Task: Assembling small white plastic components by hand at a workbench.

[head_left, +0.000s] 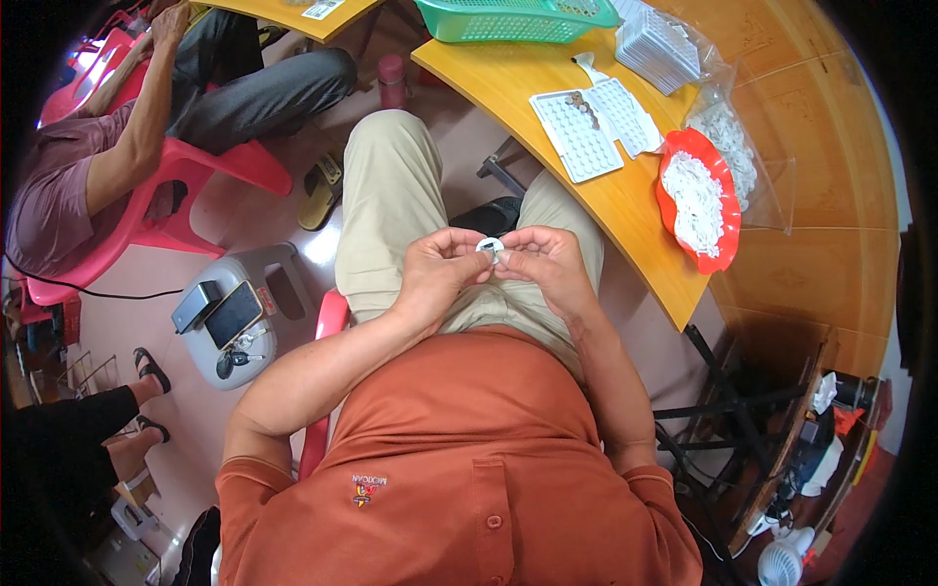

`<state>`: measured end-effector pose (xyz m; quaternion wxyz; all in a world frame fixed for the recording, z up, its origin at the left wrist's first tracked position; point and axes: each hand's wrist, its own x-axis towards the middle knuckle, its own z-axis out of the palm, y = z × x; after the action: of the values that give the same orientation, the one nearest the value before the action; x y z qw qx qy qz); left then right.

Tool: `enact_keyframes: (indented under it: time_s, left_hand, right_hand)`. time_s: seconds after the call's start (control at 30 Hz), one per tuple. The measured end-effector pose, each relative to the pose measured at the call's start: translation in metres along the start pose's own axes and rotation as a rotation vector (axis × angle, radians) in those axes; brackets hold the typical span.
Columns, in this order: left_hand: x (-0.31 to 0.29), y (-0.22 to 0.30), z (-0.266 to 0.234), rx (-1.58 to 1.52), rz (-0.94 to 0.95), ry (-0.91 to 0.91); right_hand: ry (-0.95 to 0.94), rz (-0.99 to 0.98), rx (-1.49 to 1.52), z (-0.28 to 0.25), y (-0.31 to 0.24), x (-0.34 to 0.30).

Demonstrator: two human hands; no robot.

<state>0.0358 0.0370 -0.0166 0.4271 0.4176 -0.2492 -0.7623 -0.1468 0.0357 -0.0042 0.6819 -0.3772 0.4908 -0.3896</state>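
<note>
Above my lap, my left hand (437, 274) and my right hand (553, 272) pinch a small round white disc-like part (490, 245) between thumbs and fingertips. A dark spot shows on its face; its exact kind is too small to make out. On the wooden table to the right lies a white tray with round hollows (576, 146), a few small brown pieces (583, 107) at its far edge. A second white dotted sheet (628, 115) adjoins it. Nearer the table's right edge, a red scalloped bowl (724, 256) holds many small white parts (696, 200).
A green basket (508, 27), stacked white trays (660, 51) and a plastic bag of white parts (728, 146) share the yellow table (674, 283). Left of me, a grey stool (217, 363) carries a phone (234, 314) and keys (239, 359). Someone sits on a pink chair (181, 220).
</note>
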Motion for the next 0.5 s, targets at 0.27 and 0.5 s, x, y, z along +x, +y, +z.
enact_keyframes:
  time_s: [0.27,0.5]
  left_hand:
    - [-0.0002,0.0014,0.0012,0.021,0.000,-0.007]
    - [-0.0001,0.0012,-0.0005,0.056,0.027,0.022]
  right_hand:
    - [-0.025,-0.063,-0.073,0.0028,-0.0025,-0.0031]
    - [-0.021,-0.092,-0.057,0.0089,-0.0006,-0.0028]
